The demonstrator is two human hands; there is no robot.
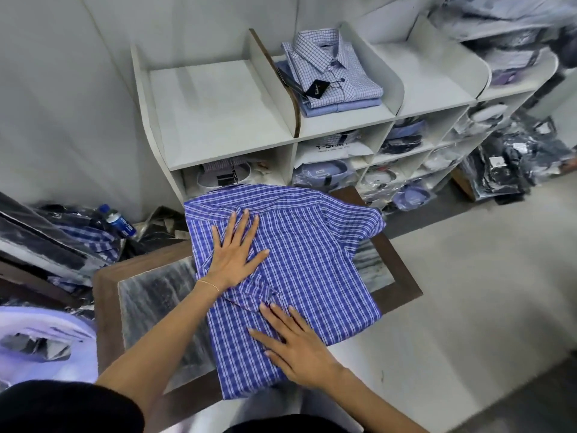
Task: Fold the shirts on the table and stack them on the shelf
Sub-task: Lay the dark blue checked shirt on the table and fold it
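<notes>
A blue checked shirt lies spread on the small table, its left side folded inward and its right sleeve hanging over the table's right edge. My left hand rests flat, fingers spread, on the shirt's upper left part. My right hand lies flat with fingers apart on the lower part of the shirt, near the front edge. On the white shelf behind the table, a stack of folded shirts with a black tag sits in the second top compartment.
The top left shelf compartment holds nothing. Lower cubbies hold packaged shirts. A water bottle and bagged clothes lie on the left. More wrapped garments pile up on the floor at the right. A pale purple garment lies at the lower left.
</notes>
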